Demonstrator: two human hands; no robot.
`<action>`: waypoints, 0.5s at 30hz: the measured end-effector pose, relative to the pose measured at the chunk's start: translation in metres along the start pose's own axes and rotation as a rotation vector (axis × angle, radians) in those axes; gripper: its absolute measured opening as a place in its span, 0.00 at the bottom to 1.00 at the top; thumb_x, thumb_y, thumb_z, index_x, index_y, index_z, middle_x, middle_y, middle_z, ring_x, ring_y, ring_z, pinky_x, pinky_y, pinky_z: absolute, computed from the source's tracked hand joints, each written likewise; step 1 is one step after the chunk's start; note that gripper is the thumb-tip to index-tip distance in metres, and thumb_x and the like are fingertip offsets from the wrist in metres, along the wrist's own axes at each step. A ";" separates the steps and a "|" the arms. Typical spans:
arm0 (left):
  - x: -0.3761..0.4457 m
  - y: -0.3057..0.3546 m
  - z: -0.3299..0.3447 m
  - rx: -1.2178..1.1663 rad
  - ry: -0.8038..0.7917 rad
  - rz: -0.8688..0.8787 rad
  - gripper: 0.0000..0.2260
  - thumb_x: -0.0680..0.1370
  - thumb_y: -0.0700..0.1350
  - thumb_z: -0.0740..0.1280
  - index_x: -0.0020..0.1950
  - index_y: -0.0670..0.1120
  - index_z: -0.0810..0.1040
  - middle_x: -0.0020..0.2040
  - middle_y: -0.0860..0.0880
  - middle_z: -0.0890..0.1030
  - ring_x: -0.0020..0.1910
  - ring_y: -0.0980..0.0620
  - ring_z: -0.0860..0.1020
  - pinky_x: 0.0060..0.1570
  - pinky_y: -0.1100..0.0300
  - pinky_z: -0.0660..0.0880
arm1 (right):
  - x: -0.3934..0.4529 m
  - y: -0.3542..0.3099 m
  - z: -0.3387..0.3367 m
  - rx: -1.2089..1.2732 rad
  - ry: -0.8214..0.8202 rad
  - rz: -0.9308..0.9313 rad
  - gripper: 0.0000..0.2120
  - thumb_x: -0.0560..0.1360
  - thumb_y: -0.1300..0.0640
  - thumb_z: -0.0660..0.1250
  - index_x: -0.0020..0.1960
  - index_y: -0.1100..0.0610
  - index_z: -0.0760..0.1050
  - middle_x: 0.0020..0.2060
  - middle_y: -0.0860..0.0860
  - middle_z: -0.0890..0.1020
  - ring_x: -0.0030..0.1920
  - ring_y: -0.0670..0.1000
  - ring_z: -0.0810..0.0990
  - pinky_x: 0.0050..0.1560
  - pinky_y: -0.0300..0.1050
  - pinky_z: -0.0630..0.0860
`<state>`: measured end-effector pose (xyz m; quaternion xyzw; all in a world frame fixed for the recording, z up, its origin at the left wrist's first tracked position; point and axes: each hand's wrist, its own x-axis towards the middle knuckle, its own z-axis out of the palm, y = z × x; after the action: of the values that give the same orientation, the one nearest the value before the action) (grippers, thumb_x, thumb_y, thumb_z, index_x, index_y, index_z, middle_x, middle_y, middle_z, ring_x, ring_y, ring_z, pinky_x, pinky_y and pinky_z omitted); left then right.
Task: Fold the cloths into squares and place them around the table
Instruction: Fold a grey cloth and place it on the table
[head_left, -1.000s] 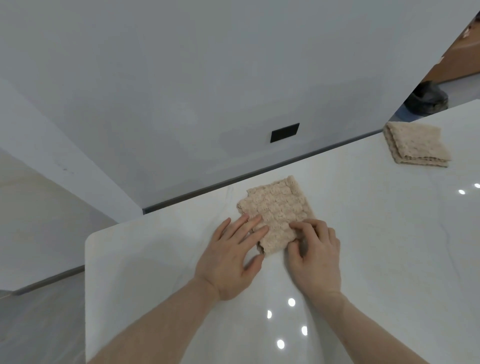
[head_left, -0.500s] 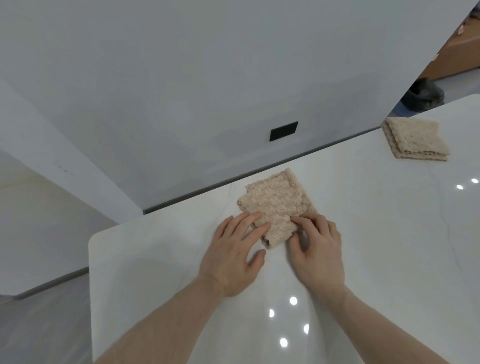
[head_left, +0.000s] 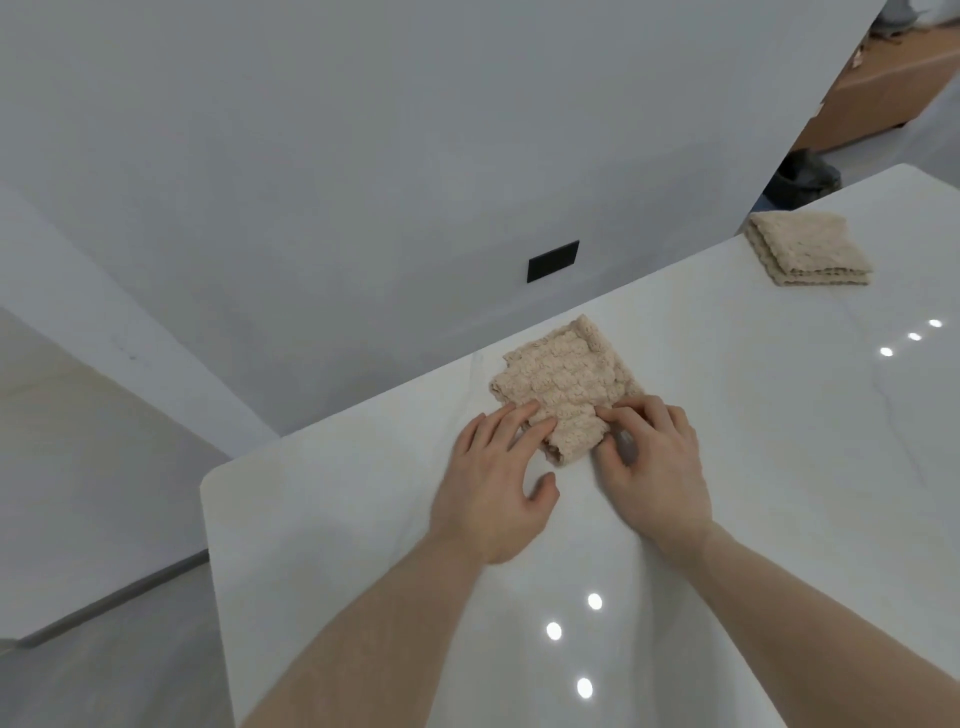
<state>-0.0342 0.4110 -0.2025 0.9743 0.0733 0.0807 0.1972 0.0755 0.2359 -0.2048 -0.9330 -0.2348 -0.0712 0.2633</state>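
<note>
Beige, bobble-textured knitted cloth folded into a rough square (head_left: 563, 387) lies flat on the glossy white marble-look worktop (head_left: 753, 493), turned so one corner points toward the person and the opposite corner toward the far edge. It sits near the far edge and near the worktop's rounded left corner. Layered fold edges show at the near corner, between the two hands. Left hand (head_left: 496, 486): palm down, fingers extended and slightly spread, fingertips pressing on the near-left edge of the cloth; grip apart, nothing clasped, thumb resting off the cloth on the worktop. Right hand (head_left: 652, 467): palm down, fingers curled onto the near-right edge of the cloth, thumb just beside the near corner; whether the grip is pinching the fabric or only pressing on it, I cannot tell. Both forearms are bare and enter from the bottom of the view. A second beige knitted cloth, already folded into a stacked square (head_left: 808, 254), rests well apart at the far right of the worktop, close to its far edge. Small bright light reflections dot the worktop surface. Behind the worktop stands a plain grey-white wall (head_left: 363, 156) with a small black rectangular plate (head_left: 552, 261).
</note>
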 end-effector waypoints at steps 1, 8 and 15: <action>-0.001 0.000 0.000 -0.001 -0.010 -0.003 0.27 0.79 0.57 0.60 0.78 0.57 0.66 0.80 0.57 0.62 0.78 0.55 0.60 0.79 0.52 0.55 | -0.002 -0.002 0.001 0.003 0.005 0.009 0.13 0.76 0.53 0.68 0.60 0.47 0.81 0.56 0.41 0.75 0.59 0.50 0.72 0.64 0.50 0.70; -0.005 0.020 -0.013 0.095 -0.203 -0.054 0.29 0.83 0.51 0.57 0.84 0.53 0.53 0.84 0.51 0.51 0.83 0.48 0.50 0.81 0.47 0.50 | -0.014 -0.036 -0.019 -0.050 -0.242 0.144 0.28 0.73 0.56 0.56 0.74 0.53 0.70 0.71 0.51 0.70 0.66 0.61 0.70 0.68 0.54 0.69; -0.124 0.030 -0.096 -0.146 -0.270 -0.173 0.28 0.80 0.48 0.64 0.80 0.53 0.62 0.80 0.53 0.61 0.77 0.50 0.62 0.75 0.54 0.60 | -0.125 -0.079 -0.089 0.193 -0.344 0.263 0.31 0.74 0.60 0.65 0.76 0.48 0.64 0.72 0.47 0.64 0.68 0.53 0.72 0.63 0.53 0.75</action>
<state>-0.1698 0.3982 -0.1192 0.9494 0.1236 -0.0629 0.2818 -0.0730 0.1990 -0.1252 -0.9245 -0.1584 0.1464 0.3143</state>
